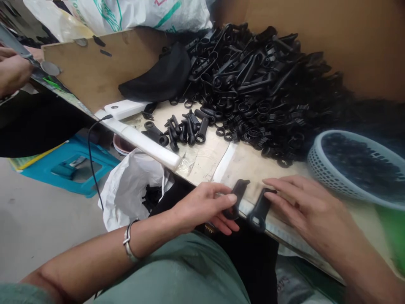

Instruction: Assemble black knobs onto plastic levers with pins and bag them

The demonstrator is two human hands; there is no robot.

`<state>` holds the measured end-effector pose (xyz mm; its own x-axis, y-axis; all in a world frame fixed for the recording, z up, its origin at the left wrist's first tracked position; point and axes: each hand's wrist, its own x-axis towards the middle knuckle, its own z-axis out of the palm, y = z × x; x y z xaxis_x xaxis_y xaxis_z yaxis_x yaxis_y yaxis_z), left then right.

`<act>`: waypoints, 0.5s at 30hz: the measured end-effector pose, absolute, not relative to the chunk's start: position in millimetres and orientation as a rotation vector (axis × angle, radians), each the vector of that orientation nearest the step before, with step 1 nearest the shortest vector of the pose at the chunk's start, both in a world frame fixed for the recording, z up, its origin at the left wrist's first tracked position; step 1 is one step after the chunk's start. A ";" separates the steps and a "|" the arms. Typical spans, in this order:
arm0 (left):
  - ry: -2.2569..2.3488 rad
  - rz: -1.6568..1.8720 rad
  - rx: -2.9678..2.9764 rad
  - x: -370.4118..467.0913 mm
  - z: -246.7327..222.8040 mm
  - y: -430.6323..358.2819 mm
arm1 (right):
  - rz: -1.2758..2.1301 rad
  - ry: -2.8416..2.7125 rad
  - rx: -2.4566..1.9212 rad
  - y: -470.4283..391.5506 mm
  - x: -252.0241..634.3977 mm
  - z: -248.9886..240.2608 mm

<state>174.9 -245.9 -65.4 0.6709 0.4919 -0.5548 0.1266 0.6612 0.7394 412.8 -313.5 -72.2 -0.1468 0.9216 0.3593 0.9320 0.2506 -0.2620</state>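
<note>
At the table's near edge, my left hand grips a black part, thumb across it and the other fingers curled beneath, its narrower end pointing away from me. Just beside it, a second part lies at the edge, its ringed end towards me. My right hand is loosely bent, thumb and forefinger at that part's far end; whether they pinch it or only touch it I cannot tell. Close beyond my right hand is a pale blue basket, round and with pierced walls, holding a mass of small black pieces, too blurred for me to make out their shape. Ahead of me on the table, a few like parts lie in a cluster, with loose rings to their right and a great black heap behind, banked against brown board. A black cloth lies at the heap's left side. Below the table, left of my knees, a white bag stands open with some black pieces in it. Beyond it are the rim of a bowl, mostly hidden, and a blue stool. At the back, a white sack bears green print; its contents are hidden. Far left, a co-worker's hand shows.
</note>
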 end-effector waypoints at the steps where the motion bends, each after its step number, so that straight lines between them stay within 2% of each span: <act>1: 0.829 0.228 0.839 174.5 -65.5 -245.9 | -0.030 -2.116 -1.619 -310.5 408.4 -70.7; 9: 0.816 0.193 0.906 173.7 -70.2 -245.2 | 0.156 -2.267 -1.395 -279.7 390.0 -73.6; 15: 0.842 0.128 1.250 153.3 -70.6 -246.8 | -0.018 -2.292 -1.272 -285.1 406.4 -86.3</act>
<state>153.3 -246.8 -70.6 0.7017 0.5176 -0.4896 0.3485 0.3501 0.8695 406.4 -285.1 -86.3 -0.4281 0.7891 0.4405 0.7960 0.5600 -0.2296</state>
